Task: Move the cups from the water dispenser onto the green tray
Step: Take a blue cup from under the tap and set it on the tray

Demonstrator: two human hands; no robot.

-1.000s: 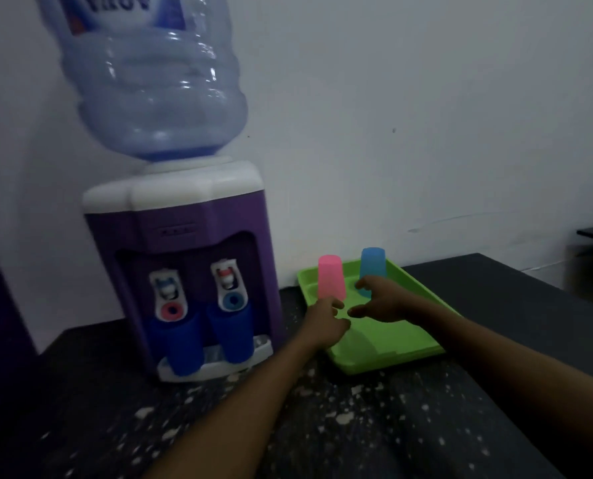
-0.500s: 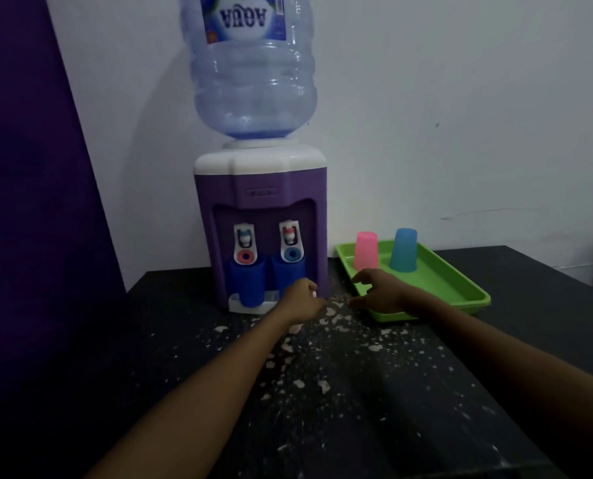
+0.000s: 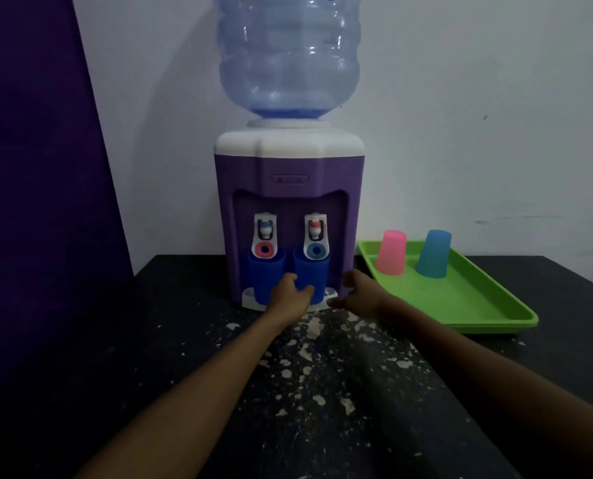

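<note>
Two dark blue cups stand upright under the taps of the purple water dispenser (image 3: pixel 288 160): the left cup (image 3: pixel 265 276) and the right cup (image 3: pixel 314 271). My left hand (image 3: pixel 290 293) wraps thumb and fingers around the lower part of the right cup, which rests on the white drip tray. Beside the dispenser's lower right corner, my right hand (image 3: pixel 355 288) holds nothing and its fingers are apart. The green tray (image 3: pixel 468 305) lies to the right. A pink cup (image 3: pixel 391 252) and a light blue cup (image 3: pixel 433 254) stand upside down at its far end.
A large water bottle (image 3: pixel 288 57) sits on top of the dispenser. The black table (image 3: pixel 150 340) is flecked with white chips in front of the dispenser. A white wall stands behind and a dark purple panel (image 3: pixel 35 167) to the left.
Both hands moved left from the green tray to the dispenser. My left hand has closed around the right dark blue cup. The view shifted left and nearer to the dispenser.
</note>
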